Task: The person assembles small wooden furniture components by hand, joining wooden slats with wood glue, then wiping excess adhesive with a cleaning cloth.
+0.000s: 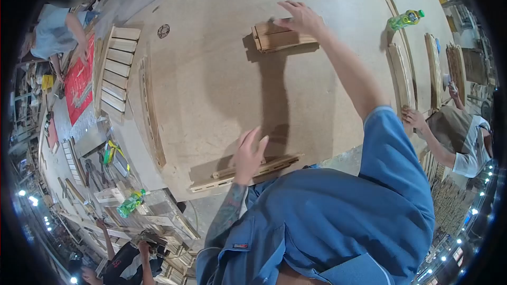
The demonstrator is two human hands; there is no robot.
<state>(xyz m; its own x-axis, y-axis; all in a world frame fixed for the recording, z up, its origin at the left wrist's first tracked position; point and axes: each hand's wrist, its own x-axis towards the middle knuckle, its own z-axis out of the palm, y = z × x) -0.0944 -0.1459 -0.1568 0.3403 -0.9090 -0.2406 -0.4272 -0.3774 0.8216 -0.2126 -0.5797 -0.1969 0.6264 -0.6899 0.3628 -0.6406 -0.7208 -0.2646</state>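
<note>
My right hand point(303, 19) is over a small stack of wooden slats point(277, 38) at the far middle of the board-topped table. Its fingers are spread and hold nothing; whether the palm touches the wood is hidden. My left hand point(250, 153) hovers near the front edge, with thumb and fingers apart. Just below it lie slotted wooden rails point(274, 165), partly covered by the hand. Another slotted rail point(151, 111) lies lengthwise along the left side of the table.
A slatted wooden frame point(117, 68) leans at the left edge. Green bottles stand at the right point(406, 19) and lower left point(130, 203). A co-worker's hand point(414, 117) touches long wooden strips point(402, 74) at the right. Another person works over a red sheet point(80, 87).
</note>
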